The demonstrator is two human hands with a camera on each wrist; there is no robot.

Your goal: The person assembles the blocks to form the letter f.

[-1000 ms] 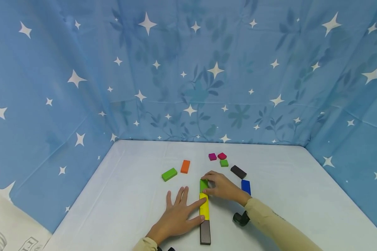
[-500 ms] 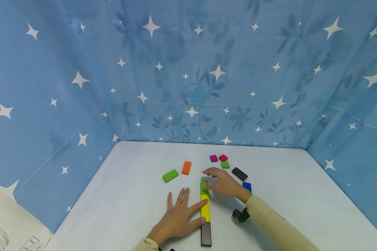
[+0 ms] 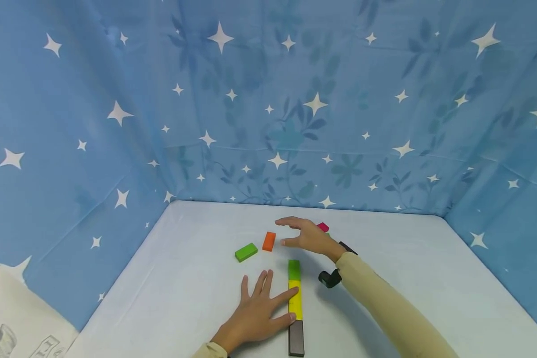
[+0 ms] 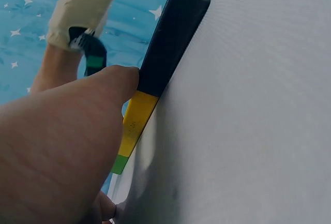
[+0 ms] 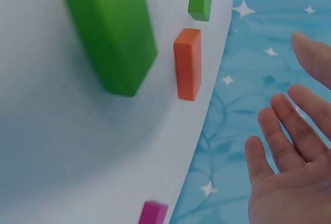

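My left hand lies with fingers spread beside a straight row of blocks on the table. Its index fingertip rests on the yellow block, and its thumb touches near the seam with the dark grey block. At the row's far end is a green block, touching the yellow one. My right hand hovers beyond the row, holding nothing, fingers extended and slightly bent. Nearest to its fingertips in the head view is an orange block. Another green block lies left of the orange one.
A pinkish-red piece and a black block show partly behind the right hand and sleeve. In the right wrist view a magenta block sits at the lower edge. A blue star-printed curtain surrounds the white table.
My right hand has let go of the row's green end block, lifted, and moved away towards the orange block. My left hand stays on the row.
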